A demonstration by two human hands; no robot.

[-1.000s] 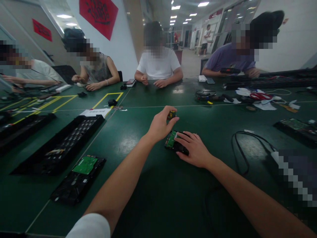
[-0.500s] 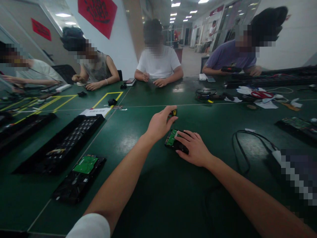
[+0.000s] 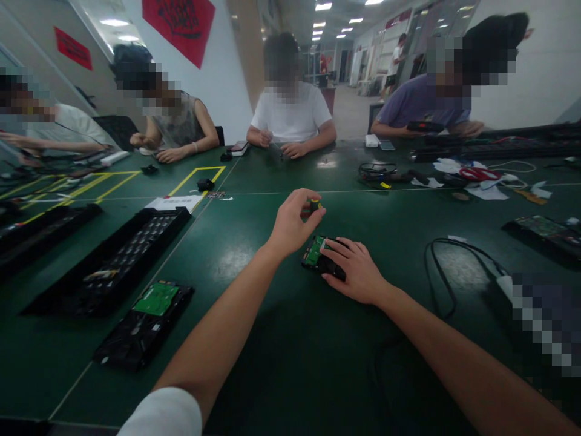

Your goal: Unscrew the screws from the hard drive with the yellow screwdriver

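Note:
My left hand grips a small screwdriver with a black-and-yellow handle, just above the far-left end of a hard drive. The fingers hide most of the tool, and its tip cannot be made out. Lying across the black right part of that drive, my right hand grips it against the table, thumb at the near edge and fingers over the top. The drive's green circuit board stays visible to the left of those fingers. A second hard drive, green board upward, rests left of my left forearm.
Long black trays lie on the left of the green table. A looped black cable and another drive are on the right. Gloves and cables lie farther back. Several co-workers sit around the far side.
My left fingers have curled in around the screwdriver handle, which has turned and shifted slightly left. My right hand and the hard drive have stayed in place.

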